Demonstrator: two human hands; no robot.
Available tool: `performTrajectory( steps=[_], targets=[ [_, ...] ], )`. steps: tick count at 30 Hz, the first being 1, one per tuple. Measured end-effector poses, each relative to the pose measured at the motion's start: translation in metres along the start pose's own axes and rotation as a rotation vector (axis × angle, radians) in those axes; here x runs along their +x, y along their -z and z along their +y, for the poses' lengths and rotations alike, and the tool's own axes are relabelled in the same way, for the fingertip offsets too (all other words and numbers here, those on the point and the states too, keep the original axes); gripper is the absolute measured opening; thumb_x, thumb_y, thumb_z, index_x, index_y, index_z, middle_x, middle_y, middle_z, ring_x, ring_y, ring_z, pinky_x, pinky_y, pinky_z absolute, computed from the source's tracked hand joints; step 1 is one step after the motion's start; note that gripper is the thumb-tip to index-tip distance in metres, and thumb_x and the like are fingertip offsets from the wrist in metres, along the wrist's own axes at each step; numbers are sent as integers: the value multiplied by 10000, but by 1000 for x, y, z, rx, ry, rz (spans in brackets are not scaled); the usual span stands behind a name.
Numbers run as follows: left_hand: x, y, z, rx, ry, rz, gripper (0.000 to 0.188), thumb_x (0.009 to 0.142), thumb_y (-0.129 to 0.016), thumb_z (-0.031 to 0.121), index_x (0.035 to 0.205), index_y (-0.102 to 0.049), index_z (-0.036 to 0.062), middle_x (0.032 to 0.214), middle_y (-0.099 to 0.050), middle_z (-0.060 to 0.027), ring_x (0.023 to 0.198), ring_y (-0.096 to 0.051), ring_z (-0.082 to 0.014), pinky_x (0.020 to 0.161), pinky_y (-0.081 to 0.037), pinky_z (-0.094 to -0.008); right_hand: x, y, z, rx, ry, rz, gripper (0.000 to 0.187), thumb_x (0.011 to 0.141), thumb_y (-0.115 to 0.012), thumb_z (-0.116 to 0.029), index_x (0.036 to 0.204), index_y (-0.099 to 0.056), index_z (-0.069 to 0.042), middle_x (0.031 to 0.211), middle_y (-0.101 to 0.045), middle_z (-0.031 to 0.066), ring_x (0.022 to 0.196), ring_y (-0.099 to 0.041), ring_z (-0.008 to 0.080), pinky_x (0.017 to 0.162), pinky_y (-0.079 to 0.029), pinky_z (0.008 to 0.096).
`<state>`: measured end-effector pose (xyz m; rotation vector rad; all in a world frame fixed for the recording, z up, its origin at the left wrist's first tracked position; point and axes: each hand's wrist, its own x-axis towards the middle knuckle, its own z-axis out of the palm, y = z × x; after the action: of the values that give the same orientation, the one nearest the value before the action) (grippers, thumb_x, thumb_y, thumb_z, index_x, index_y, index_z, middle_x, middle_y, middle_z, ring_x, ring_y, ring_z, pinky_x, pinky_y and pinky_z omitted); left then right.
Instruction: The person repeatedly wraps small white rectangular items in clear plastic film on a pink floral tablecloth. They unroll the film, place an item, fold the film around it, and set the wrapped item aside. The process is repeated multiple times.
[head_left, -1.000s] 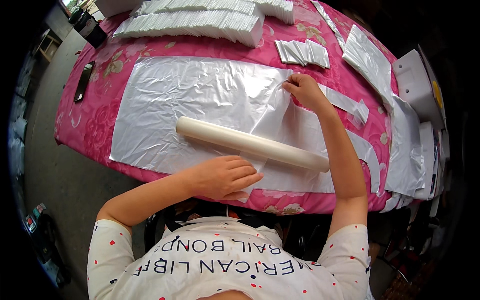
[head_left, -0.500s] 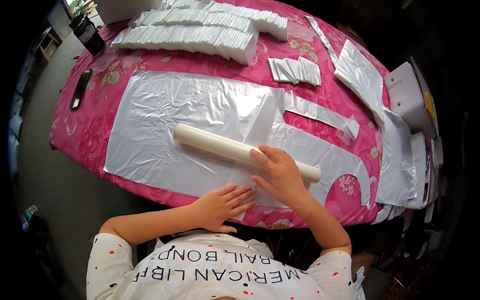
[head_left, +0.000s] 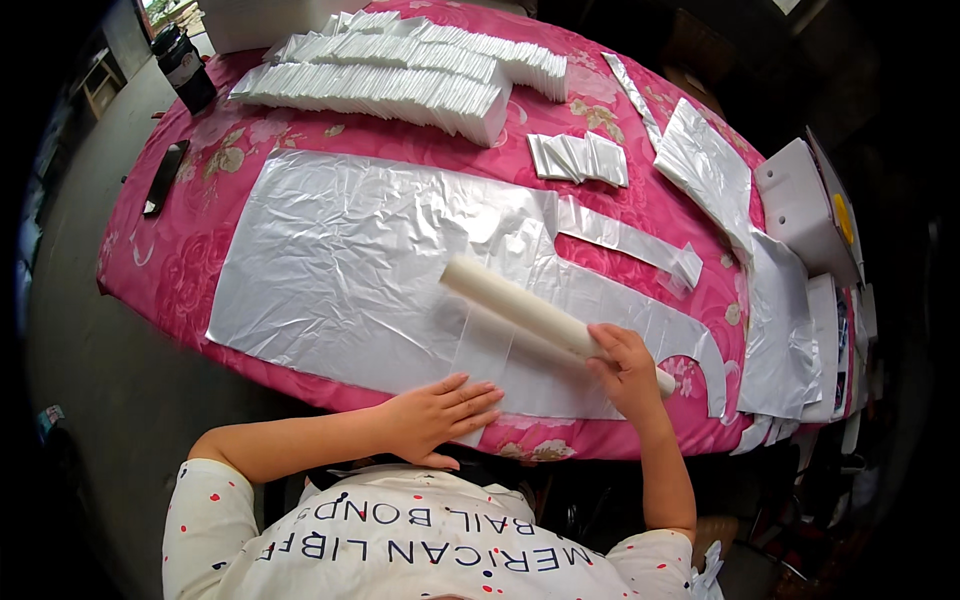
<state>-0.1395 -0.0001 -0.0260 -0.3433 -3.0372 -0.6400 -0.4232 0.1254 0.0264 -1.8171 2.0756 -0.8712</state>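
A translucent white plastic sheet [head_left: 330,260] lies spread over the table, with two long straps and a curved cut-out at its right end. My left hand [head_left: 438,420] rests flat on the sheet's near edge, fingers stretched out. A cream-white tube [head_left: 520,308] slants across the right half of the sheet, its near end by the curved cut-out. Around the tube's right part, the fingers of my right hand [head_left: 625,365] are closed. Part of the tube is hidden by that hand, and its left end is slightly blurred.
Rows of folded white packets [head_left: 390,90] stand at the back, with a smaller group [head_left: 578,160] nearer. More plastic sheets [head_left: 780,325] hang at the right beside a white box [head_left: 805,210]. A phone [head_left: 165,178] and a dark bottle [head_left: 183,68] sit left on the pink floral tablecloth [head_left: 160,270].
My right hand has moved right and nearer, taking the tube along and tilting it more steeply. My left hand stays almost in place. The whole view has shifted slightly.
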Motion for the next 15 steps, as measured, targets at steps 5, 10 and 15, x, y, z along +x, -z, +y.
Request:
performTrajectory(
  steps=[5, 10, 15],
  targets=[
    [1, -9, 23, 179, 97, -30, 741, 757, -565, 327, 1393, -294, 61, 1459, -253, -162, 1364, -224, -279, 1096, -170, -448, 9, -26, -39, -60, 208, -146, 435, 675, -678, -64, 1104, -613, -105, 1048, -611, 71, 963, -560, 267, 859, -426, 373],
    [1, -9, 24, 240, 93, -12, 716, 774, -540, 334, 1394, -297, 69, 1465, -251, -152, 1362, -233, -271, 1091, -179, -434, 71, -41, -16, -128, 275, 31, 430, 685, -667, -41, 1108, -615, -104, 1039, -617, 54, 954, -555, 258, 847, -432, 385],
    [-2, -13, 17, 329, -15, 88, 595, 823, -474, 250, 1368, -336, 55, 1451, -283, -153, 1345, -276, -269, 1088, -207, -410, 135, -44, 13, -156, 212, 111, 426, 703, -660, -5, 1114, -615, -109, 1106, -602, 55, 1092, -479, 284, 928, -418, 372]
  ],
)
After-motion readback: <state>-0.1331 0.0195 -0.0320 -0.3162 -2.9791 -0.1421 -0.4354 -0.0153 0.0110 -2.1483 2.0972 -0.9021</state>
